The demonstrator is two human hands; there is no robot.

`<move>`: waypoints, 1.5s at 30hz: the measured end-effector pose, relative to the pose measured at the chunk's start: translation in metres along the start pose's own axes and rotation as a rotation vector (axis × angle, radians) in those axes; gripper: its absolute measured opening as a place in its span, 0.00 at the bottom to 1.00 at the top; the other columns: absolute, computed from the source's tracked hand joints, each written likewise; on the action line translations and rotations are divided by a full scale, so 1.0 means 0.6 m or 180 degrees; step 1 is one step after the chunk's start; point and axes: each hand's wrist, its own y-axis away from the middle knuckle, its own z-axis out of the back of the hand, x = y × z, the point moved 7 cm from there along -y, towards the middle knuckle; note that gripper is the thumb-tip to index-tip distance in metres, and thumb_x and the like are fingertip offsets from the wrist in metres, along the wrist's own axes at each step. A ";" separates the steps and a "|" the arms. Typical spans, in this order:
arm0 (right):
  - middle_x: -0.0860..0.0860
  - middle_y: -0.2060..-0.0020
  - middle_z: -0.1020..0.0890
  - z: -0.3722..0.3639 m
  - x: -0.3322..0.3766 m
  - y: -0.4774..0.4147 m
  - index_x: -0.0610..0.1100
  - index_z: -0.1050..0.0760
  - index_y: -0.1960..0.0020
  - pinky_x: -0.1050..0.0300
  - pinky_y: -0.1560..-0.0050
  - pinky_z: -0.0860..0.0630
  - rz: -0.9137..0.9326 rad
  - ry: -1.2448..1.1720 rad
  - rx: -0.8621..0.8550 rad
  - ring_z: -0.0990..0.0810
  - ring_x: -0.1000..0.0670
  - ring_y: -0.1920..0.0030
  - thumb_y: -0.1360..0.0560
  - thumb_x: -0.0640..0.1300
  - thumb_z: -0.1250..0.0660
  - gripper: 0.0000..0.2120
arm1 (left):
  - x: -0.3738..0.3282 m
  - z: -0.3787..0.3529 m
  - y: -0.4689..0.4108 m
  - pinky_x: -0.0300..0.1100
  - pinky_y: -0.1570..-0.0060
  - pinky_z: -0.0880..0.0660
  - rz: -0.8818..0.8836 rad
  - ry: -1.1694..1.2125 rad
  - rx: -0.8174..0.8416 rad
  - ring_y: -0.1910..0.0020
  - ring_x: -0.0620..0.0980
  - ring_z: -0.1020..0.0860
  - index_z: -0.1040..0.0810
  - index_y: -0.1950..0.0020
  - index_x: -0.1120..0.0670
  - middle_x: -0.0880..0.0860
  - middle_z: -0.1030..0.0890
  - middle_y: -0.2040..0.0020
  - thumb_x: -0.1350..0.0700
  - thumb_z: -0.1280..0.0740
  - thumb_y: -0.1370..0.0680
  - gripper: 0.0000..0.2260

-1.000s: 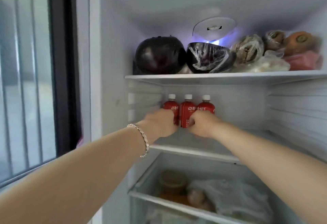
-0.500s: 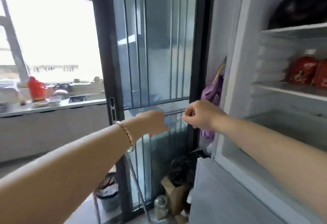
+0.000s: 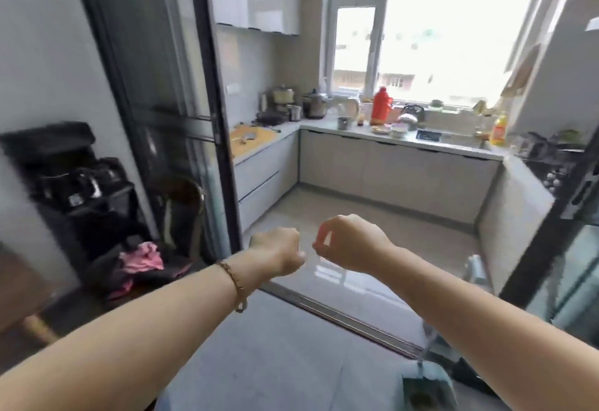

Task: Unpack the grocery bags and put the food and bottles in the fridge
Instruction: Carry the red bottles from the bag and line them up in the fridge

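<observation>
The fridge and the red bottles that filled the view a second ago are now out of frame; three bottles were standing on the middle shelf then, with both hands around them. The head has swung away to the kitchen, so the bottles look placed and the person is probably turning back for more groceries — no grocery bag is showing in this view.

Both hands are hanging in mid-air at the centre of the frame, close together but apart. The left hand [image 3: 278, 251], with a bracelet [image 3: 234, 284] on its wrist, has its fingers curled in loosely and is holding nothing. The right hand [image 3: 351, 242] is also loosely curled and empty, as far as the blur allows.

Beyond them the bench [image 3: 431, 144] is running under the window, carrying a red flask [image 3: 380, 106] and a yellow bottle [image 3: 498, 132] at right. A dark sliding door [image 3: 207, 118] is framing the left. No writing is legible — everything is too blurred.
</observation>
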 end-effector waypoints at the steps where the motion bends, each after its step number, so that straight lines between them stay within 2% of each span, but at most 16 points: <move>1: 0.51 0.51 0.18 -0.029 0.064 -0.037 0.51 0.21 0.50 0.60 0.53 0.28 0.0156 -0.0047 0.0060 0.21 0.46 0.50 0.25 0.53 0.38 0.10 | 0.076 0.003 0.010 0.43 0.53 0.31 0.0187 0.0045 -0.0022 0.45 0.54 0.23 0.26 0.42 0.53 0.53 0.22 0.43 0.49 0.42 0.21 0.13; 5: 0.48 0.55 0.19 -0.136 0.267 -0.139 0.45 0.22 0.49 0.56 0.52 0.23 0.0625 -0.0085 0.0459 0.20 0.44 0.54 0.23 0.50 0.40 0.12 | 0.321 -0.008 0.054 0.45 0.49 0.31 0.0932 0.0195 0.0101 0.45 0.57 0.25 0.26 0.46 0.56 0.55 0.23 0.44 0.53 0.43 0.21 0.11; 8: 0.47 0.58 0.21 -0.218 0.432 -0.204 0.44 0.23 0.53 0.57 0.58 0.29 0.1086 0.0134 0.0652 0.24 0.43 0.57 0.23 0.48 0.42 0.11 | 0.509 -0.007 0.105 0.46 0.43 0.31 0.1545 0.0270 0.0106 0.40 0.57 0.27 0.26 0.45 0.55 0.56 0.25 0.40 0.52 0.43 0.22 0.11; 10: 0.47 0.51 0.19 -0.272 0.533 -0.241 0.45 0.22 0.48 0.56 0.57 0.29 0.1378 0.0223 0.0740 0.24 0.44 0.54 0.23 0.47 0.42 0.12 | 0.619 -0.002 0.144 0.44 0.49 0.31 0.1904 0.0320 0.0013 0.43 0.56 0.25 0.26 0.43 0.53 0.54 0.23 0.41 0.51 0.43 0.22 0.12; 13: 0.48 0.45 0.20 -0.351 0.671 -0.283 0.46 0.24 0.41 0.49 0.47 0.27 0.1893 0.0441 0.0904 0.23 0.43 0.44 0.21 0.50 0.45 0.16 | 0.762 -0.004 0.199 0.44 0.52 0.31 0.2435 0.0357 0.0008 0.46 0.56 0.23 0.25 0.43 0.53 0.54 0.21 0.44 0.50 0.42 0.21 0.12; 16: 0.48 0.51 0.19 -0.400 0.790 -0.328 0.46 0.22 0.46 0.53 0.53 0.27 0.2270 0.0420 0.1020 0.21 0.44 0.49 0.22 0.51 0.42 0.13 | 0.889 -0.001 0.237 0.43 0.53 0.31 0.2852 0.0394 -0.0082 0.47 0.55 0.22 0.25 0.45 0.53 0.53 0.21 0.46 0.50 0.41 0.21 0.11; 21: 0.49 0.48 0.19 -0.466 1.006 -0.408 0.47 0.23 0.45 0.54 0.53 0.25 0.2952 0.0353 0.1104 0.20 0.45 0.49 0.22 0.51 0.42 0.13 | 1.090 0.023 0.290 0.43 0.56 0.29 0.3491 0.0409 -0.0277 0.50 0.53 0.22 0.25 0.44 0.53 0.52 0.21 0.49 0.49 0.41 0.20 0.11; 24: 0.49 0.50 0.19 -0.515 1.136 -0.450 0.46 0.23 0.45 0.57 0.59 0.27 0.3282 0.0386 0.1108 0.20 0.47 0.51 0.21 0.51 0.43 0.13 | 1.203 0.041 0.325 0.41 0.60 0.30 0.3868 0.0486 -0.0538 0.56 0.53 0.23 0.25 0.48 0.53 0.51 0.22 0.56 0.50 0.41 0.20 0.09; 26: 0.49 0.50 0.20 -0.547 1.215 -0.467 0.46 0.24 0.44 0.56 0.56 0.27 0.3466 0.0446 0.1149 0.21 0.46 0.50 0.21 0.49 0.44 0.13 | 1.267 0.045 0.353 0.42 0.57 0.31 0.4029 0.0517 -0.0615 0.54 0.55 0.23 0.26 0.48 0.54 0.53 0.22 0.53 0.51 0.42 0.21 0.09; 28: 0.49 0.50 0.21 -0.581 1.288 -0.479 0.45 0.25 0.42 0.55 0.54 0.27 0.3548 0.0405 0.1228 0.21 0.45 0.49 0.21 0.46 0.45 0.13 | 1.330 0.040 0.378 0.43 0.56 0.31 0.4100 0.0537 -0.0711 0.50 0.57 0.23 0.27 0.50 0.54 0.54 0.22 0.51 0.51 0.43 0.21 0.08; 31: 0.47 0.48 0.20 -0.626 1.383 -0.494 0.44 0.25 0.42 0.55 0.52 0.25 0.3584 0.0278 0.1220 0.21 0.45 0.51 0.21 0.43 0.44 0.13 | 1.426 0.037 0.412 0.42 0.60 0.31 0.4147 0.0519 -0.0848 0.55 0.53 0.23 0.28 0.53 0.53 0.51 0.22 0.55 0.52 0.42 0.20 0.07; 34: 0.48 0.60 0.25 -0.682 1.474 -0.517 0.43 0.25 0.44 0.55 0.56 0.27 0.3355 0.0070 0.1093 0.26 0.44 0.59 0.21 0.43 0.45 0.13 | 1.545 0.031 0.432 0.37 0.66 0.34 0.3994 0.0424 -0.1002 0.58 0.49 0.25 0.26 0.47 0.54 0.50 0.20 0.52 0.54 0.41 0.20 0.07; 37: 0.48 0.56 0.23 -0.734 1.548 -0.541 0.43 0.24 0.46 0.56 0.59 0.28 0.3224 -0.0038 0.1118 0.25 0.45 0.58 0.22 0.44 0.46 0.13 | 1.647 0.017 0.441 0.34 0.69 0.34 0.3752 0.0591 -0.1123 0.59 0.46 0.26 0.27 0.43 0.54 0.50 0.21 0.49 0.56 0.40 0.20 0.08; 41: 0.49 0.42 0.26 -0.778 1.640 -0.587 0.45 0.26 0.40 0.54 0.52 0.26 0.3280 -0.0162 0.1037 0.24 0.46 0.46 0.20 0.45 0.44 0.13 | 1.779 -0.003 0.431 0.40 0.52 0.25 0.3246 0.0393 -0.1153 0.47 0.49 0.24 0.26 0.38 0.54 0.50 0.24 0.41 0.58 0.40 0.21 0.12; 43: 0.50 0.39 0.28 -0.796 1.672 -0.611 0.44 0.26 0.38 0.56 0.47 0.27 0.3254 -0.0274 0.0988 0.27 0.49 0.41 0.20 0.46 0.44 0.14 | 1.828 -0.018 0.410 0.41 0.43 0.27 0.2929 0.0302 -0.1093 0.40 0.49 0.26 0.27 0.35 0.54 0.50 0.26 0.35 0.60 0.40 0.21 0.14; 45: 0.51 0.36 0.28 -0.827 1.695 -0.633 0.45 0.27 0.36 0.57 0.39 0.31 0.3254 -0.0162 0.1097 0.30 0.50 0.36 0.20 0.45 0.45 0.15 | 1.863 -0.039 0.379 0.43 0.30 0.38 0.2541 0.0061 -0.0689 0.29 0.50 0.36 0.31 0.30 0.52 0.49 0.35 0.27 0.57 0.41 0.20 0.17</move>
